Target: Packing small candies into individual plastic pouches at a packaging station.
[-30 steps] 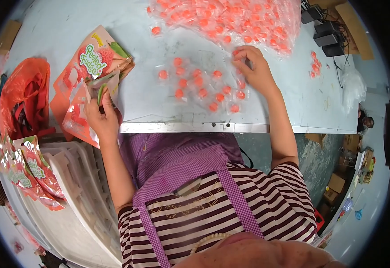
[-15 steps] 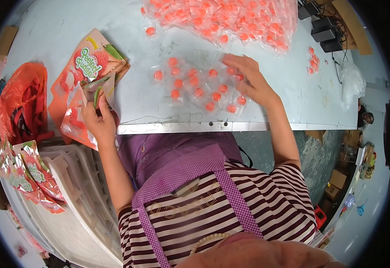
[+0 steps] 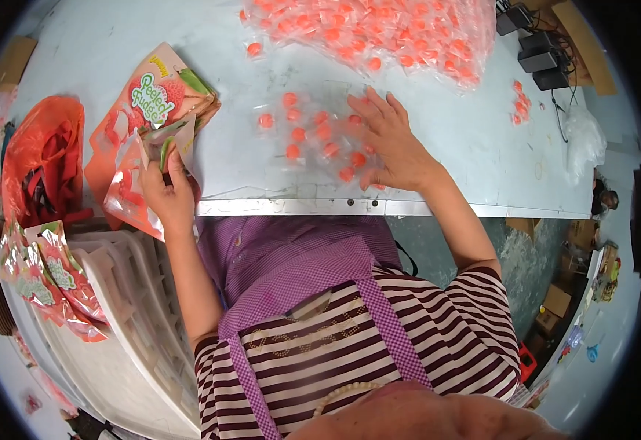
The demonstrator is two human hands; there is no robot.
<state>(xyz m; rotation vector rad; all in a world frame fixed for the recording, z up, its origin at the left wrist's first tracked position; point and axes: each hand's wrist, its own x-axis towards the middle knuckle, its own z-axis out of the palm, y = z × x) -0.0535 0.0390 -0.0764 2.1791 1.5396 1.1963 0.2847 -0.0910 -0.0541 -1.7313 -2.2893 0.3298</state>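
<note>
The hands are well apart. The left hand (image 3: 170,189) is pinched closed, thumb against fingers, on the gaping mouth of a glossy pink-red fruit-printed pouch (image 3: 126,196), which overlaps similar pink-red pouches (image 3: 118,117) on the left of the pale blue desk (image 3: 482,154) and juts past its metal-trimmed near edge. The right hand (image 3: 394,147) is spread wide, palm down, over the right side of a loose cluster of small clear plastic sachets with round orange-red pieces (image 3: 298,134); whether it grips any is hidden. A large heap of matching sachets (image 3: 386,37) lies beyond the cluster, near the far edge.
</note>
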